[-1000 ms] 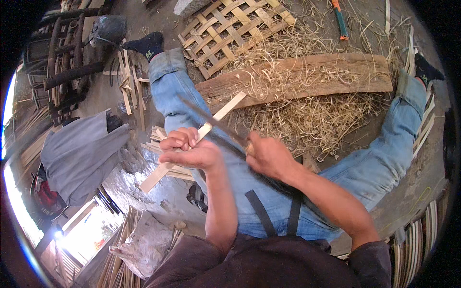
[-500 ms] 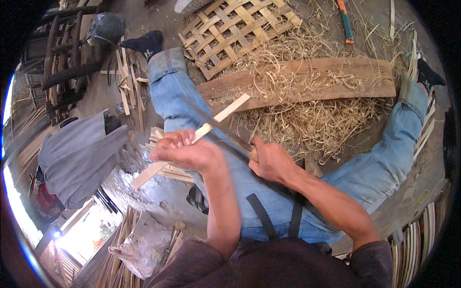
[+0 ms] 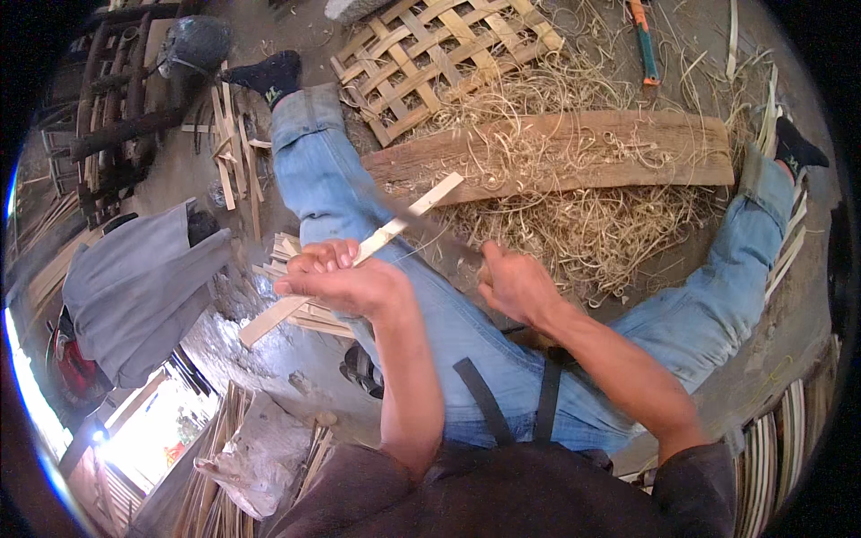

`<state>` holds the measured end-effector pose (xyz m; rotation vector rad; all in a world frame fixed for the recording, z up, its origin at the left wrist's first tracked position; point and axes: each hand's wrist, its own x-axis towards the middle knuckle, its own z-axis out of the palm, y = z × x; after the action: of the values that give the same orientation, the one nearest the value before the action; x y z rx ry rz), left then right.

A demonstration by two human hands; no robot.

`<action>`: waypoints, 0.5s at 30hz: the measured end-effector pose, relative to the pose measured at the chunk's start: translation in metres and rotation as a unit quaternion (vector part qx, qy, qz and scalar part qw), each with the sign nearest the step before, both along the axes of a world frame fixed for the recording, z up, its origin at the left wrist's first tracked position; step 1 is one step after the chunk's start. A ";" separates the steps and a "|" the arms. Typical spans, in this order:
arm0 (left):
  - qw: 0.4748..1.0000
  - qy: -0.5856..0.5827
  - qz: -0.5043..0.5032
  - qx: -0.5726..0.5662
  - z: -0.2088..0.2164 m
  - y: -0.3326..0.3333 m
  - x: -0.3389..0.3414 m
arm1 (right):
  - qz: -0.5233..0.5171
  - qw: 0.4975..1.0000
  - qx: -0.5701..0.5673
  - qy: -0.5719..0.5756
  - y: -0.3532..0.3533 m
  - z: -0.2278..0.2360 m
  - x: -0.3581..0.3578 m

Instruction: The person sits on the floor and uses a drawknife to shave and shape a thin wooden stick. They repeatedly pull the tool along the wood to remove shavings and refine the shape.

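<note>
My left hand [image 3: 345,280] is closed around a pale, flat wooden or bamboo strip [image 3: 386,235]. One end of the strip slants up to the far right, while the other [image 3: 269,323] sticks out below my fist. My right hand [image 3: 520,285] grips a knife [image 3: 439,230] whose handle is mostly hidden in the fingers. Its blade, smeared by motion, crosses the strip's upper part. A thin, pale shaving [image 3: 425,247] shows beside the strip, near the blade. Both hands are above my left thigh and the space between my legs.
Ahead lies a curved wooden board [image 3: 646,148] strewn with curly shavings [image 3: 601,233]. Beyond it is a woven lattice panel [image 3: 430,67], with an orange-and-green-handled tool [image 3: 644,45] to its right. More cut strips [image 3: 318,318] lie beside my left thigh, near a grey cloth [image 3: 134,287].
My right hand and the knife have shifted slightly away and to the right, so the blade now crosses nearer the strip's far end. My left hand keeps its hold, nearly still.
</note>
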<state>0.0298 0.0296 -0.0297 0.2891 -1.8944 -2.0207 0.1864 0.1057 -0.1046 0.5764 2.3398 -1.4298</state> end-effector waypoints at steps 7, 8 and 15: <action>1.000 0.025 -0.010 0.002 0.006 0.016 0.001 | -0.026 0.999 -0.016 -0.020 0.015 -0.018 0.009; 0.999 0.028 -0.020 -0.002 0.004 0.018 0.001 | -0.043 0.999 -0.022 -0.025 0.013 -0.019 0.013; 0.998 0.027 -0.060 0.022 -0.002 0.012 0.000 | -0.028 0.998 0.002 -0.054 0.022 -0.019 0.024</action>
<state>0.0300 0.0417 -0.0312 0.1331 -1.8794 -2.1273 0.2102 0.1276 -0.1237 0.7062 2.2606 -1.3816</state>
